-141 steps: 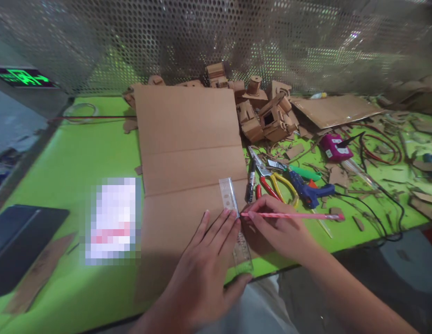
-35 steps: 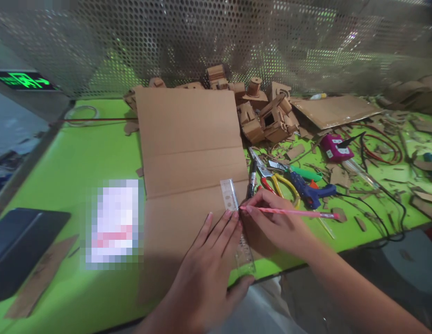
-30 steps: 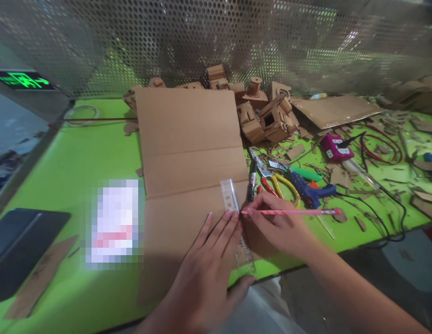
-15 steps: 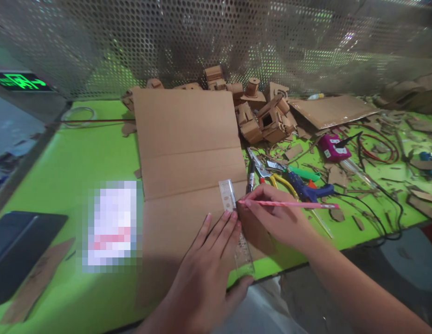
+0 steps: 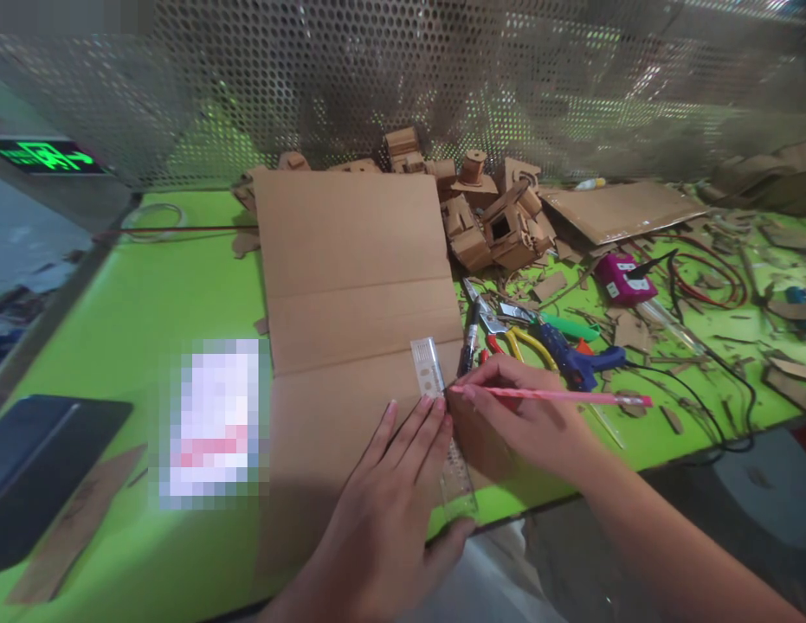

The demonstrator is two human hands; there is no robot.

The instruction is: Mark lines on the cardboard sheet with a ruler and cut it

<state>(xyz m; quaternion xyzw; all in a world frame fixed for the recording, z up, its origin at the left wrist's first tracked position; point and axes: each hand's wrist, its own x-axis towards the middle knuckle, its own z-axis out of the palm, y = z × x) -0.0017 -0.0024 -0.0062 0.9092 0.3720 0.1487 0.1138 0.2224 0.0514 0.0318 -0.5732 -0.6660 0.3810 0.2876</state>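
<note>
A large creased cardboard sheet (image 5: 357,320) lies on the green table. On its right part rests a clear plastic ruler (image 5: 427,363), slanting down to the near edge. My left hand (image 5: 396,493) is spread flat, fingertips pressing on the ruler and the cardboard. In a pinch, my right hand (image 5: 519,415) holds a pink pencil (image 5: 571,395), its tip at the ruler's right edge and its eraser end pointing right.
Pliers (image 5: 499,329), a black marker (image 5: 470,337) and a blue glue gun (image 5: 571,355) lie beyond my right hand. Cardboard models (image 5: 506,225) stand at the back. A purple box (image 5: 624,279) with cables sits right; a dark tablet-like object (image 5: 45,467) lies left.
My right hand and the pencil have shifted slightly down along the ruler's edge. My left hand stays on the ruler. The whole view has moved a little.
</note>
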